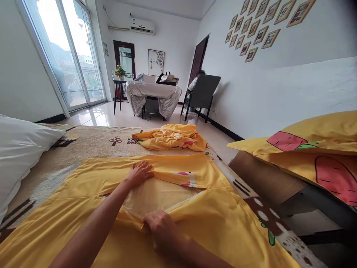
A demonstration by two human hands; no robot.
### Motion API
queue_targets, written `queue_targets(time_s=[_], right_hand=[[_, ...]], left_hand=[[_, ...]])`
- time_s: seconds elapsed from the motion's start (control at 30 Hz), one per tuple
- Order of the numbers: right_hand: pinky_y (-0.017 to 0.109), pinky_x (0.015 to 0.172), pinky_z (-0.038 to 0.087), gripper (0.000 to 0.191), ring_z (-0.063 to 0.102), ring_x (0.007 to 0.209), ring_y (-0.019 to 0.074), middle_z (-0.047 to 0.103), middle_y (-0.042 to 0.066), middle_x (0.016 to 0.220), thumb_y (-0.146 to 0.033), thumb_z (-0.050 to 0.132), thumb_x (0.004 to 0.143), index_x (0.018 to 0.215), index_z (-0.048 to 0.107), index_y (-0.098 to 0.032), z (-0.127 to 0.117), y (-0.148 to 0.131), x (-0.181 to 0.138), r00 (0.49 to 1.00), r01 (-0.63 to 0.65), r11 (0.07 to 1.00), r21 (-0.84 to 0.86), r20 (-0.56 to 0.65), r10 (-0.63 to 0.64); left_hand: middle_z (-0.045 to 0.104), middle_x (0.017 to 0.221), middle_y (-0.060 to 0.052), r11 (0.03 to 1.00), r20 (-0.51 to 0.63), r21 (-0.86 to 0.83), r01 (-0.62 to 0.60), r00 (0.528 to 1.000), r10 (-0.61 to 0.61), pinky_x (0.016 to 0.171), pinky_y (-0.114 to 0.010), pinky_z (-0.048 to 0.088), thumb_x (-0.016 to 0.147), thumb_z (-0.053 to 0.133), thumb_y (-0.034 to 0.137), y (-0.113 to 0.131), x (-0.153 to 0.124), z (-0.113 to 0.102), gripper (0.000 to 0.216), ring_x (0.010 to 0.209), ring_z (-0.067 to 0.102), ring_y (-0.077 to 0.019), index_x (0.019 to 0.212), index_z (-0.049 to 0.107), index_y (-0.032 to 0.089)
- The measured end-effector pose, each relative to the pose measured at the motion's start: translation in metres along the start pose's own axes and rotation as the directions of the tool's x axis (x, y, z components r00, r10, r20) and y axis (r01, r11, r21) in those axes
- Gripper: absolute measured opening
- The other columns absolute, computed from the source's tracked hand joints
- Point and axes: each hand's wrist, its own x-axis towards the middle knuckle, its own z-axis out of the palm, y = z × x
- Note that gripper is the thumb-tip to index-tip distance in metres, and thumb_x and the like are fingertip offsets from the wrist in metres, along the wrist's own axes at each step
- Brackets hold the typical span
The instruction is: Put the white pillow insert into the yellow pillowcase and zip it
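Observation:
A yellow duvet cover [228, 216] lies spread over the bed, with a long slit gaping across its middle. Through the slit shows a paler inner layer, and a strip of white lining with pink marks runs along the far lip. My left hand [140, 174] rests on that far lip, fingers stretched out over the cloth. Closer to me, my right hand [164, 227] is closed on the near lip and holds it back; its fingertips are partly hidden. Beyond the cover lies a crumpled yellow cloth [174, 137] with carrot prints.
A white pillow [25, 149] sits at the left. Yellow pillows with carrot prints [315, 134] are stacked at the right, above a brown box [256, 178]. Past the bed stand a covered table [153, 91] and a dark chair [206, 91] with a person seated.

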Motion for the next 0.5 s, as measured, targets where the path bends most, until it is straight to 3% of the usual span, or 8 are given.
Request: queue_targets(time_s=[0.13, 0.23, 0.4, 0.5], right_hand=[[0.021, 0.065, 0.041, 0.012, 0.063, 0.076, 0.0145, 0.069, 0.003, 0.086, -0.014, 0.047, 0.085, 0.089, 0.058, -0.019, -0.012, -0.005, -0.004, 0.995, 0.098, 0.972, 0.214, -0.041, -0.092], [0.019, 0.064, 0.041, 0.014, 0.063, 0.075, 0.0127, 0.070, 0.000, 0.085, -0.016, 0.045, 0.090, 0.089, 0.059, -0.020, -0.013, -0.004, -0.005, 0.994, 0.100, 0.962, 0.254, -0.058, -0.088], [0.032, 0.076, 0.043, 0.012, 0.062, 0.083, 0.0205, 0.069, 0.005, 0.088, -0.026, 0.051, 0.089, 0.090, 0.061, -0.019, -0.004, 0.006, -0.001, 0.963, 0.022, 0.999, 0.030, -0.269, -0.013], [0.035, 0.075, 0.041, 0.015, 0.060, 0.083, 0.0224, 0.069, 0.006, 0.089, -0.027, 0.049, 0.090, 0.091, 0.061, -0.019, -0.001, 0.011, 0.000, 0.929, 0.025, 1.000, -0.014, -0.368, -0.028]], left_hand=[[0.041, 0.148, -0.012, 0.995, -0.124, 0.059, 0.082, 0.989, -0.074, 0.114, -0.055, 0.014, 0.093, 0.034, 0.056, 0.003, -0.001, -0.001, 0.052, 0.141, 0.029, -0.0292, 0.132, 0.052, 0.028], [0.046, 0.145, -0.012, 0.991, -0.132, 0.062, 0.119, 0.985, -0.110, 0.113, -0.053, 0.020, 0.093, 0.030, 0.058, -0.007, -0.005, -0.004, 0.055, 0.138, 0.035, -0.0280, 0.131, 0.053, 0.026], [0.048, 0.144, -0.006, 0.957, -0.097, 0.081, 0.279, 0.958, -0.271, 0.107, -0.051, 0.033, 0.093, 0.030, 0.053, -0.064, -0.028, -0.031, 0.049, 0.135, 0.040, -0.0260, 0.131, 0.054, 0.032], [0.039, 0.148, -0.019, 0.847, -0.192, 0.138, 0.514, 0.852, -0.486, 0.107, -0.060, 0.026, 0.090, 0.040, 0.039, -0.108, -0.069, -0.061, 0.051, 0.137, 0.035, -0.0328, 0.136, 0.048, 0.018]])
